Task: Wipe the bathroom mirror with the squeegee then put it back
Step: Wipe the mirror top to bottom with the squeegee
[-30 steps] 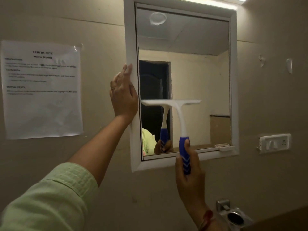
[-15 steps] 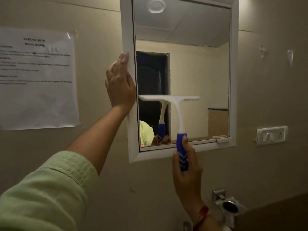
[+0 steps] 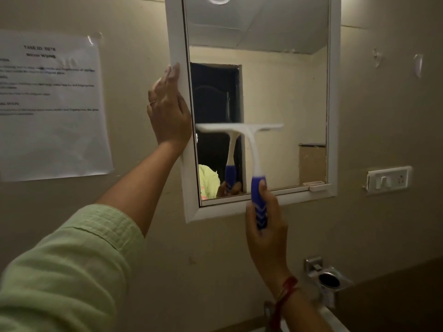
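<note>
Since a moment ago, we see the squeegee (image 3: 249, 149) sit a little lower on the glass, and our view has dropped so the light above is gone from sight. Closest to us is our green sleeve (image 3: 67, 264), reaching up from the bottom left. Our right hand (image 3: 265, 226) is low in the middle, with a red thread around the wrist. Its fingers are wrapped tight around the blue handle of the squeegee. The white blade sits flat across the lower half of the mirror (image 3: 282, 92), touching the glass, and it looks a bit blurry. We can see its twin in the glass just behind it.

Our left hand (image 3: 169, 109) rests flat on the left side of the white frame (image 3: 176, 32). Its fingers are straight and together, pressed on the frame, not curled around anything. One finger wears a ring.

Below the mirror, a shiny metal holder (image 3: 327, 279) sticks out of the wall. A white switch plate (image 3: 388, 179) is on the wall to the right. A sheet of paper (image 3: 52, 106) is taped to the wall on the left; its words are too blurry to read.
</note>
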The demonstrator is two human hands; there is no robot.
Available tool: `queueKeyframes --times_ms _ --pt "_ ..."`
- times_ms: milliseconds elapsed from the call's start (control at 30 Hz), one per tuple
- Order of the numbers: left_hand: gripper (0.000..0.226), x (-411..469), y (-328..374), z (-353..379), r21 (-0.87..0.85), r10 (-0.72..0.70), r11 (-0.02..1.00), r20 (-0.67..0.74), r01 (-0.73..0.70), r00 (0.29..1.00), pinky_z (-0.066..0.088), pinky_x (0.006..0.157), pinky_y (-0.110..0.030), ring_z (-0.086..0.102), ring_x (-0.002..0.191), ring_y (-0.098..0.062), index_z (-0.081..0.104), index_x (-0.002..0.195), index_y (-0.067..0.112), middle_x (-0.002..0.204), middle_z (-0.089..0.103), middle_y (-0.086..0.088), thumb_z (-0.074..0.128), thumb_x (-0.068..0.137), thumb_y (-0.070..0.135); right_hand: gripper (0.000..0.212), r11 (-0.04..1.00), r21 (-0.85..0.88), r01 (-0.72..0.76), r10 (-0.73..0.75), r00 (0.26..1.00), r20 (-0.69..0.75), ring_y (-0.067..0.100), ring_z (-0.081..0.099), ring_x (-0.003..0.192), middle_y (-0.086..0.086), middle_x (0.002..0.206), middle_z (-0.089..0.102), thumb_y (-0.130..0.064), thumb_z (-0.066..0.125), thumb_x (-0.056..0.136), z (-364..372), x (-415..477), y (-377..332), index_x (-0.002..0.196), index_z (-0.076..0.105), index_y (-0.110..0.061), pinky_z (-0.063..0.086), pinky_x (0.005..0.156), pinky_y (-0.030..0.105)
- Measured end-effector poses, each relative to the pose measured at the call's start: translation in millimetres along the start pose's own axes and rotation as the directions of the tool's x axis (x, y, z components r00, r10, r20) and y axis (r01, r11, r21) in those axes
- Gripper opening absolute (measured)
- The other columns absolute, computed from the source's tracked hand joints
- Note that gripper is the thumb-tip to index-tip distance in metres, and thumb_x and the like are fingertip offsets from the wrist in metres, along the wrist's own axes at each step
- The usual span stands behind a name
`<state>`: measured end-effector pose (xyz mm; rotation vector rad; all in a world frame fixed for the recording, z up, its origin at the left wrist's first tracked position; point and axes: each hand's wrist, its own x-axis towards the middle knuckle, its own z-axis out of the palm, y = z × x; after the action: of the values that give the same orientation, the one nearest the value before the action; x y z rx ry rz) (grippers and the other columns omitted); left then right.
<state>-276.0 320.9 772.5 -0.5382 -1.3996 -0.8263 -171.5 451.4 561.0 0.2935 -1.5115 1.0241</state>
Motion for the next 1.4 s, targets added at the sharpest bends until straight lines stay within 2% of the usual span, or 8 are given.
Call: queueKeyframes --times_ms 133,367,500,633,867,1067,1267,1400 --pt "0.045 -0.7 -0.2 0.7 0.005 -0.004 1.000 0.008 0.004 1.000 0.030 0.105 -0.029 0.041 0.129 -0.023 0.039 0.138 0.015 0.139 0.047 -0.005 0.031 0.095 0.011 0.044 0.998 0.044 -0.054 0.055 0.998 -0.024 0.009 0.060 0.068 -0.007 0.092 0.056 -0.039 0.046 0.087 7.4 -29.1 2.4 0.130 0.037 -0.031 0.050 0.054 0.014" --pt "0.045 -3.1 -1.1 0.4 -0.003 0.001 1.000 0.004 -0.001 1.000 0.036 0.104 -0.037 0.042 0.127 -0.025 0.039 0.138 0.015 0.139 0.048 -0.007 0.032 0.094 0.013 0.044 0.999 0.036 -0.018 0.019 0.999 -0.036 0.007 0.061 0.076 -0.019 0.102 0.052 -0.038 0.046 0.088 11.8 18.6 -7.6 0.130 0.035 -0.036 0.054 0.061 0.017" --pt "0.044 -4.4 -2.3 0.5 0.006 0.007 1.000 -0.002 -0.007 1.000 0.033 0.104 -0.031 0.042 0.128 -0.024 0.039 0.138 0.016 0.139 0.048 -0.006 0.033 0.095 0.011 0.044 0.999 0.012 -0.039 0.040 0.999 -0.031 0.008 0.059 0.066 -0.003 0.088 0.058 -0.038 0.051 0.089 9.5 -39.0 19.2 0.129 0.034 -0.040 0.050 0.057 0.014" --pt "0.044 -4.1 -1.9 1.1 0.028 0.003 1.000 0.001 -0.003 1.000 0.034 0.104 -0.032 0.042 0.128 -0.024 0.039 0.138 0.016 0.139 0.047 -0.006 0.031 0.095 0.012 0.047 0.994 0.003 -0.114 0.114 0.994 -0.002 0.012 0.057 0.067 0.016 0.092 0.060 -0.042 0.050 0.088 9.2 -68.9 30.4 0.131 0.032 -0.040 0.050 0.057 0.016" --pt "0.043 -3.7 -1.7 0.9 0.026 0.018 1.000 -0.012 -0.017 1.000 0.036 0.105 -0.034 0.043 0.127 -0.024 0.040 0.138 0.014 0.138 0.048 -0.006 0.032 0.095 0.013 0.048 0.999 0.046 -0.022 0.024 0.999 -0.039 0.002 0.061 0.082 -0.031 0.109 0.054 -0.033 0.051 0.088 6.2 1.9 10.9 0.132 0.033 -0.041 0.054 0.066 0.015" --pt "0.045 -5.2 1.0 -0.2 0.073 0.016 0.997 -0.005 -0.015 1.000 0.032 0.104 -0.029 0.043 0.127 -0.023 0.039 0.138 0.014 0.139 0.047 -0.005 0.031 0.094 0.009 0.049 0.998 -0.017 -0.063 0.064 0.997 0.049 0.001 0.055 0.070 0.008 0.091 0.060 -0.041 0.046 0.088 -3.9 -59.0 31.5 0.133 0.030 -0.048 0.048 0.060 0.010" --pt "0.045 -4.9 3.2 -0.9 0.113 0.009 0.994 -0.005 -0.008 1.000 0.033 0.097 -0.022 0.049 0.119 -0.023 0.039 0.138 0.014 0.134 0.052 -0.006 0.028 0.094 0.012 0.050 0.998 0.024 -0.053 0.051 0.997 0.061 0.002 0.057 0.068 0.000 0.091 0.061 -0.038 0.047 0.088 -7.7 -19.9 12.6 0.134 0.029 -0.047 0.049 0.059 0.010" --pt "0.043 -6.0 3.7 -2.2 0.112 -0.006 0.994 0.020 0.004 1.000 0.035 0.094 -0.027 0.049 0.117 -0.022 0.036 0.140 0.017 0.131 0.054 -0.005 0.028 0.099 0.023 0.050 1.000 0.014 -0.011 0.011 0.999 0.036 0.006 0.062 0.078 -0.002 0.109 0.058 -0.041 0.046 0.087 -9.0 8.3 5.7 0.135 0.031 -0.041 0.054 0.065 0.014"
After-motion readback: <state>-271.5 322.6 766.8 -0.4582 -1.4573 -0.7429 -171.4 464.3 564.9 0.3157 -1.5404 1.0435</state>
